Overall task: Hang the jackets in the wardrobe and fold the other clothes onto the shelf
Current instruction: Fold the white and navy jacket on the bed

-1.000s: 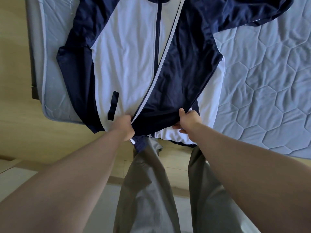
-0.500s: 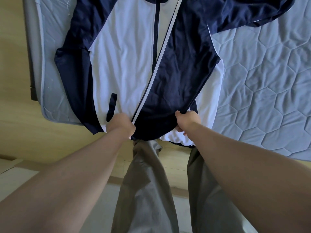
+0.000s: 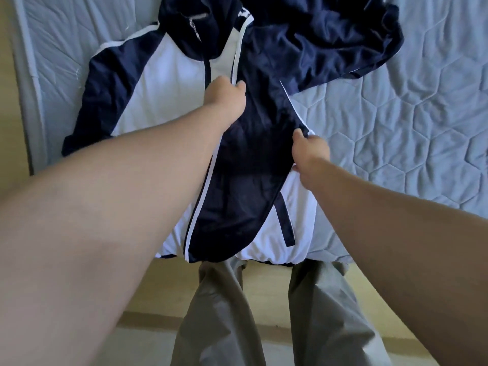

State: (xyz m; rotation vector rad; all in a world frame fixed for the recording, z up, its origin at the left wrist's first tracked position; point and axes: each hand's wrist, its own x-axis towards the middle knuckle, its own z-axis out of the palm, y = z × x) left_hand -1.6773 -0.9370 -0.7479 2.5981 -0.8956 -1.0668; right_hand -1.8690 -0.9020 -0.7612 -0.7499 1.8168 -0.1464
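Head view: left hand (image 3: 225, 97) and right hand (image 3: 310, 151) each pinch the jacket (image 3: 158, 101). Its hem lies at the bed's (image 3: 396, 128) near edge, so a hard tug could slide it off.

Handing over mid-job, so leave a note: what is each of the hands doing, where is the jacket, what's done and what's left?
Left hand: grips the white-piped front edge of the jacket, at chest height.
Right hand: pinches the navy panel's other edge, nearer the hem.
Jacket: spread front-open on the mattress, hem at the near edge.
Done: nothing hung.
Left: hang the jacket; wardrobe and other clothes not in view.
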